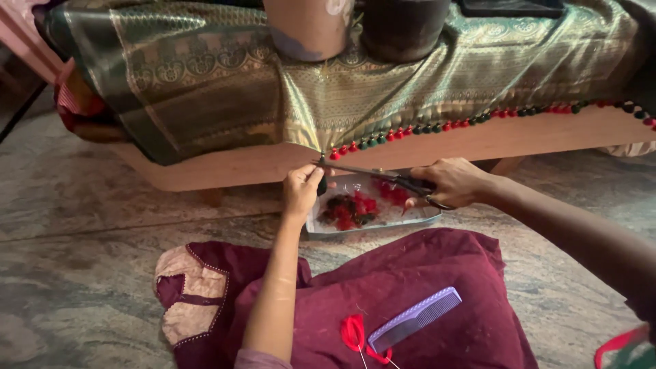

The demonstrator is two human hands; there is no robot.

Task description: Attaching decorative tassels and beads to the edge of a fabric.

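Head view: the left hand (301, 189) pinches a small dark tassel (321, 184) at the hanging edge of the green and gold saree (205, 75), fingers closed narrowly on it, apparently to keep it taut and clear of the cloth. The right hand (454, 183) is closed through the handles of the scissors (383, 176), whose blades point left and reach the pinched tassel (whether the blades are parted cannot be told). 1 tray (410, 217) of red and green clippings lies on the floor directly beneath, judged well placed to catch trimmings. The bench edge (273, 164) stands just behind both hands, limiting travel forward; open room lies toward the lap. There, 1 lilac comb (415, 319) and red thread (354, 335) rest on maroon cloth (451, 273).
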